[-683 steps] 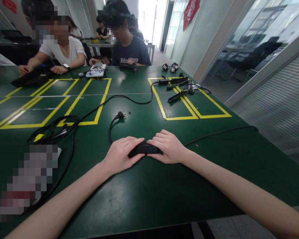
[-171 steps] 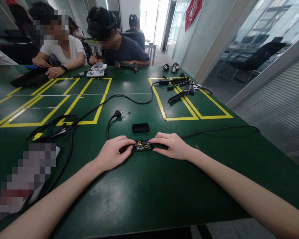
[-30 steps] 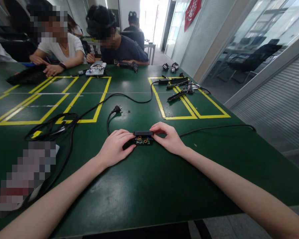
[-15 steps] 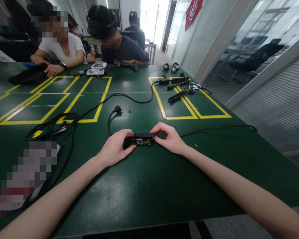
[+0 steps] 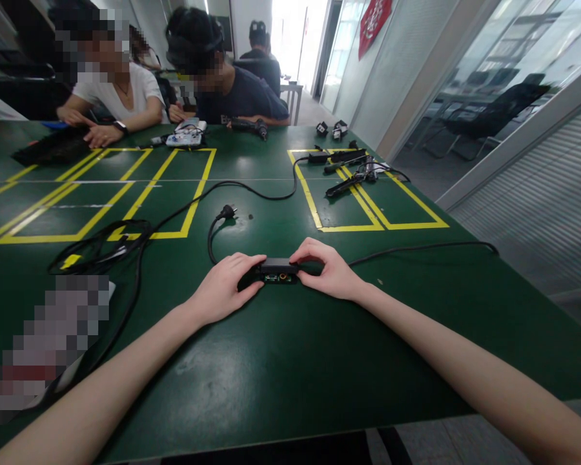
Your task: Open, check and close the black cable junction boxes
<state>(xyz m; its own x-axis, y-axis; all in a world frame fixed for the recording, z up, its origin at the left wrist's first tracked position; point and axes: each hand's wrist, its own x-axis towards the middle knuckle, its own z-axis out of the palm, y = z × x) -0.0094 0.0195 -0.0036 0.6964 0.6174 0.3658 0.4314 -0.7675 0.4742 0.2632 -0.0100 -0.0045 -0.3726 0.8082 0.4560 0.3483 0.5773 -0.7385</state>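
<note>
Between my hands on the green table [image 5: 290,361] lies a black power adapter [image 5: 277,266] with its case partly apart. Its top cover is tilted over the lower shell, and a strip of green circuit board [image 5: 272,278] with a copper-coloured coil shows along the near side. My left hand [image 5: 225,284] grips the left end, fingers on the cover and thumb at the lower shell. At the right end my right hand [image 5: 322,268] pinches the adapter, fingers on top and thumb low. A black cord with a plug [image 5: 227,212] curves out behind my left hand.
Another black cable [image 5: 426,248] runs off to the right. Coiled cable [image 5: 106,248] lies at left, beside a blurred-out flat item [image 5: 53,342]. Tools and black parts [image 5: 351,174] sit at back right. Across the table are two people, a drill [image 5: 252,126] and a white device [image 5: 188,134].
The cover has tipped down toward me over the circuit board, so less of the board shows. My fingers have shifted slightly inward on top of it.
</note>
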